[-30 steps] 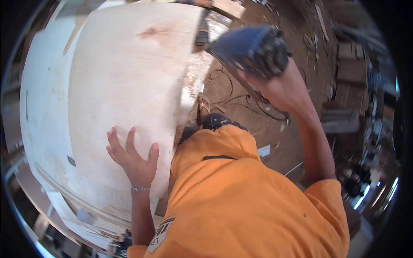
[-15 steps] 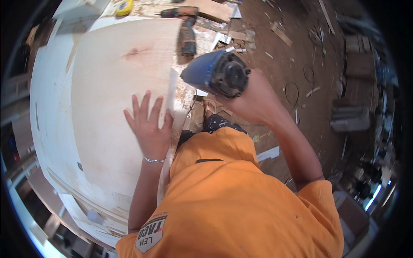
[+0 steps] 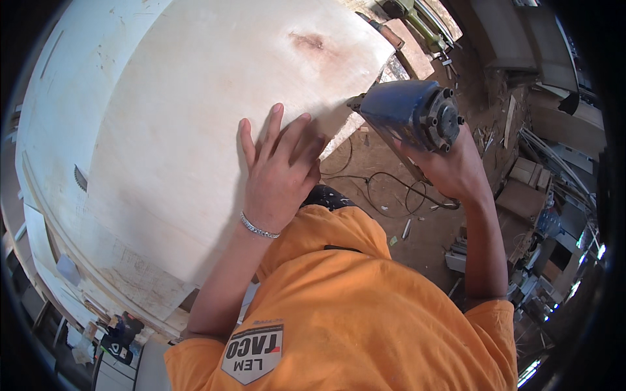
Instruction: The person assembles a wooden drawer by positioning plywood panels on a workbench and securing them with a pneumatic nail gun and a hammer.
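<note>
A broad, pale plywood panel (image 3: 186,107) with a brown knot mark lies on the white work surface (image 3: 49,107). My left hand (image 3: 277,176), with a silver bracelet at its wrist, rests on the panel close to its right edge. The fingers are stretched out and apart, the edge-side ones in shadow. My right hand (image 3: 456,169) is wrapped around the handle of a blue air nail gun (image 3: 401,107). Its nose points left and is at the panel's right edge; whether it touches cannot be made out.
Beyond the panel are a partly hidden orange-and-black cordless drill (image 3: 385,31) and a green tool (image 3: 424,26). A dark hose (image 3: 385,179) loops over the littered dirt floor. A toothed blade (image 3: 79,177) shows beside the panel at left. Boards and clutter (image 3: 528,176) stand at right.
The nail gun has come to the panel's right edge, its nose now beside it. My left hand still lies on the panel, nearer that edge's gun end. The whole view has shifted.
</note>
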Demonstrator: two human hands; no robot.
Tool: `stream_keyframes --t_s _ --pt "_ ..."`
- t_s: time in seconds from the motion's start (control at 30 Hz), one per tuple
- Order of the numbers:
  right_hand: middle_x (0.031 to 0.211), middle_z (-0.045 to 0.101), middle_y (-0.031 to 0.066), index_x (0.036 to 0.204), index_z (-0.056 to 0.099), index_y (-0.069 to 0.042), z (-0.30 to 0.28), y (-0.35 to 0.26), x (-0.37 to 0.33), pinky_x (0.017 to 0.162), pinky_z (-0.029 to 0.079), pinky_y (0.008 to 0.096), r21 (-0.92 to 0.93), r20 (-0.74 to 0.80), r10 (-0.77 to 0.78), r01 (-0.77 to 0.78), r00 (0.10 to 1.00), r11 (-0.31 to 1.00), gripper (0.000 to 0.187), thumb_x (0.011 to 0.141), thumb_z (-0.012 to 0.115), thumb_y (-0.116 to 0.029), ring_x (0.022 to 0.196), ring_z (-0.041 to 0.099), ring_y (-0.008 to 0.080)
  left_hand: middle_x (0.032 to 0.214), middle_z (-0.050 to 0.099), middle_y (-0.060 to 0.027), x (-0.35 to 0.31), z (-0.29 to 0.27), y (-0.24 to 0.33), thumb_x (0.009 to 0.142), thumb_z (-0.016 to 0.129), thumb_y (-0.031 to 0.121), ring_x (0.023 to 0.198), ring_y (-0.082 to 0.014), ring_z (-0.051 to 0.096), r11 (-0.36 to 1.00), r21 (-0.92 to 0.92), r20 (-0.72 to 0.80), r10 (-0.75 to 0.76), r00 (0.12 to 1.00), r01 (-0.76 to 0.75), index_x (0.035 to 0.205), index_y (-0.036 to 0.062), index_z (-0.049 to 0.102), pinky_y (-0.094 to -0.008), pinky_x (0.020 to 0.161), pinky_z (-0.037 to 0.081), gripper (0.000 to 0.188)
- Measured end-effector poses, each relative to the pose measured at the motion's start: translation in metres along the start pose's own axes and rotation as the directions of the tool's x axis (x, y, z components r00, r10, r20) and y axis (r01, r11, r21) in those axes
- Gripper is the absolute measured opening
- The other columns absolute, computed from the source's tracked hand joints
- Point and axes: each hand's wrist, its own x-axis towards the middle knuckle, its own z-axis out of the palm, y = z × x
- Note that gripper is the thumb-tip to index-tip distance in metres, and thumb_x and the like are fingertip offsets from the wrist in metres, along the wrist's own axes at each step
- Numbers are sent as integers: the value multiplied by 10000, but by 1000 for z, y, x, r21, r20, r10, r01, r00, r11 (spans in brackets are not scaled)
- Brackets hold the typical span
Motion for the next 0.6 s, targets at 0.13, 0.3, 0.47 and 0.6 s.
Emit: stream_keyframes --t_s 0.13,0.3,0.47,0.6 --pt "1003 741 113 1140 695 -8 -1 -3 -1 866 546 362 -13 30 1 -1 1000 1000 375 822 798 -178 914 690 191 1484 522 -53 3 -5 -5 771 808 232 1496 -327 370 987 -151 14 -57 998 58 1414 136 573 -634 1235 134 691" --pt "916 755 135 1071 710 -12 11 -7 -15 779 559 359 114 11 -23 22 1000 993 298 815 774 -150 838 730 219 1479 510 -135 4 -11 -5 755 814 244 1495 -338 361 945 -314 -45 -115 992 95 1541 33 345 -596 1256 122 940" --pt "918 754 141 1086 705 -11 25 -9 -24 778 559 361 67 16 -36 35 999 997 303 827 773 -153 842 732 216 1459 512 -186 4 -9 -8 773 774 242 1505 -342 336 936 -341 -40 -105 994 85 1566 42 322 -576 1268 98 934" --pt "913 753 142 1086 705 -11 22 -12 -24 758 555 359 88 39 1 -4 999 996 297 832 775 -148 823 730 239 1492 494 -143 7 -12 -4 762 793 262 1511 -334 323 946 -304 -1 -118 993 112 1544 64 382 -582 1260 112 905"
